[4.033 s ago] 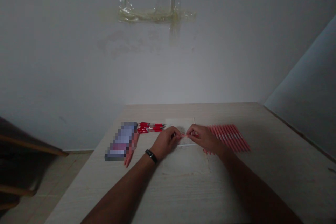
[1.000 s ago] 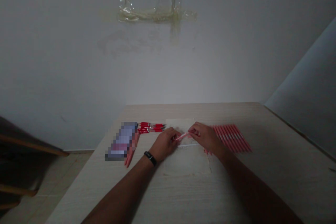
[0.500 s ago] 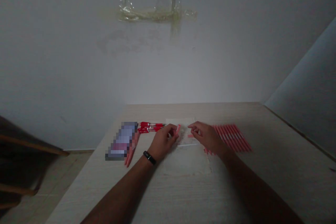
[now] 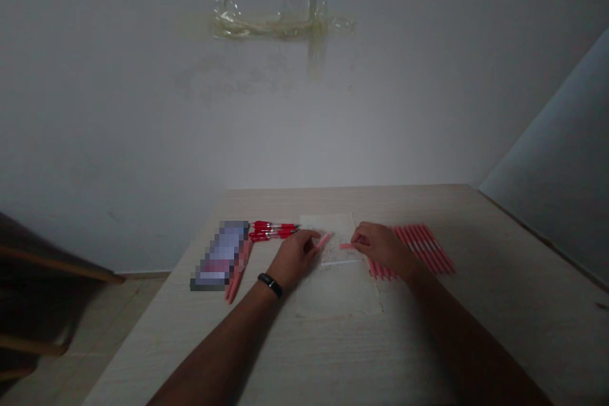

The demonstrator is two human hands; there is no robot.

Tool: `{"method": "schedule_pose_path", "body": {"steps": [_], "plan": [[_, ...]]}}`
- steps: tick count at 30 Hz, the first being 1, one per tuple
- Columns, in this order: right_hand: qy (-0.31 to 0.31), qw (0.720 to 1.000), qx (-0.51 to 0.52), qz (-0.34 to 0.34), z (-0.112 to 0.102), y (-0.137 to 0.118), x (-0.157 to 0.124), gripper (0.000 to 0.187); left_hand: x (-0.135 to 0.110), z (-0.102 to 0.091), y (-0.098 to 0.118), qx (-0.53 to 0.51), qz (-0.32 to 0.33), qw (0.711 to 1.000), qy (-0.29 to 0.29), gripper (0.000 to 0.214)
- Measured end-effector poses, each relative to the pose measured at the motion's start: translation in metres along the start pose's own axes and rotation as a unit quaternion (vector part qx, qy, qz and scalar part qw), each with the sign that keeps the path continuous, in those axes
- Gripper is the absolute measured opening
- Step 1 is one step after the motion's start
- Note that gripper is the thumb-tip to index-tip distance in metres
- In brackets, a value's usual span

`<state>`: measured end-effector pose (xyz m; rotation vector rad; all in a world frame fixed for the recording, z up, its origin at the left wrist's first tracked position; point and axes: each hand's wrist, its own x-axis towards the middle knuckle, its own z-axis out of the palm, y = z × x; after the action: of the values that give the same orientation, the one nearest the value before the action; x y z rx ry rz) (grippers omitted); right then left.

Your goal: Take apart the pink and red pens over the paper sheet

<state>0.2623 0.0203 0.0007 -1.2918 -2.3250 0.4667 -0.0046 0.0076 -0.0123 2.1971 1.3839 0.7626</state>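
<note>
A pale wood-grain table (image 4: 428, 342) fills the lower middle of the view, its far edge running level across the frame and its left edge slanting down toward the lower left. A white wall (image 4: 304, 127) rises behind it, with strips of clear tape (image 4: 266, 26) high up. A dark wooden chair (image 4: 33, 279) stands at the far left.

In the table's centre lies a white paper sheet (image 4: 337, 292), with a thin white strip (image 4: 340, 261) on it. The left hand (image 4: 294, 260), with a black wristband (image 4: 270, 285), is curled and pinches a short pink stick (image 4: 322, 242) that tilts up toward the right. The right hand (image 4: 383, 247) is also curled, its fingers holding a second pink stick (image 4: 347, 246), which lies nearly level and points left. A narrow gap separates the two sticks' tips, above the paper.

Right of the right hand, pink-and-white pens (image 4: 421, 248) lie side by side in a slanted row. To the upper left of the paper lie red pens (image 4: 273, 230), beside a pixelated packet (image 4: 221, 255) and pink pens (image 4: 236, 279).
</note>
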Motion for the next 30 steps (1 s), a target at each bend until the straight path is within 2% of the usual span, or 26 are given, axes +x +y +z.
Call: {"method": "schedule_pose_path", "body": {"steps": [6,12,19,24,27,30], "plan": [[-0.030,0.999,-0.009,0.020,0.004,0.002,-0.001,0.006,-0.001,0.002,-0.002,0.036,0.002,0.999,-0.013,0.020],[-0.043,0.997,0.034,0.049,0.009,0.003,-0.003,0.012,-0.002,0.002,0.004,0.055,0.029,0.998,0.009,0.016],[-0.059,0.997,0.029,0.045,0.009,0.000,-0.004,0.009,-0.007,0.010,0.017,0.075,0.084,0.992,-0.058,0.009],[-0.105,0.989,0.054,0.085,0.008,-0.005,-0.006,0.011,-0.008,0.013,0.018,0.084,0.091,0.989,-0.084,0.006],[-0.094,0.989,0.078,0.087,0.008,-0.007,-0.008,0.011,-0.007,0.013,0.019,0.087,0.082,0.989,-0.085,0.004],[-0.073,0.992,0.082,0.061,0.005,-0.007,-0.008,0.009,-0.007,0.013,0.023,0.091,0.075,0.989,-0.091,0.006]]}}
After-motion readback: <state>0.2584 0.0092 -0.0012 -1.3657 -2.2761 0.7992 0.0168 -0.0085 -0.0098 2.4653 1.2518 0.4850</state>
